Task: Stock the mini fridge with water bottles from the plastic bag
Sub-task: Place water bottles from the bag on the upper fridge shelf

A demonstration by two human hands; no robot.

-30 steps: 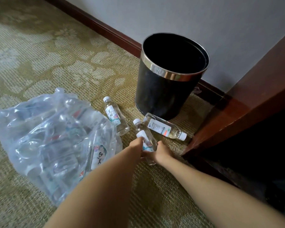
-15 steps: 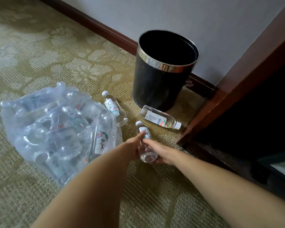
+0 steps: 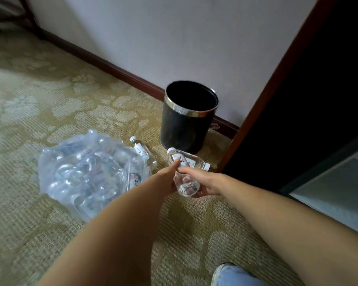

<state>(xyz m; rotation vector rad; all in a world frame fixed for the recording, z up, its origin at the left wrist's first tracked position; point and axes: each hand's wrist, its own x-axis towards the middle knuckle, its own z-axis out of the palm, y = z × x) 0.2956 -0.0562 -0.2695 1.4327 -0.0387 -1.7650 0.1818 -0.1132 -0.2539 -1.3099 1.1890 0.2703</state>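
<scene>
A clear water bottle (image 3: 185, 183) with a white cap and a printed label is held off the carpet between both hands, base toward me. My left hand (image 3: 167, 178) grips its left side with the thumb lying along the label. My right hand (image 3: 206, 183) curls under and around its right side. A second bottle (image 3: 143, 152) lies on the carpet beside the bag. A third bottle (image 3: 198, 163) lies just behind the held one. The clear plastic bag (image 3: 85, 176) with several more bottles sits on the carpet to the left.
A black waste bin (image 3: 186, 120) with a metal rim stands against the wall behind the bottles. A dark cabinet opening with a wooden frame (image 3: 262, 104) fills the right side, with a pale panel (image 3: 331, 188) low inside it. My knee (image 3: 232, 275) shows at the bottom.
The bottle has come up off the carpet and toward me, still held in both hands. My head has risen and pulled back, so more wall and cabinet show.
</scene>
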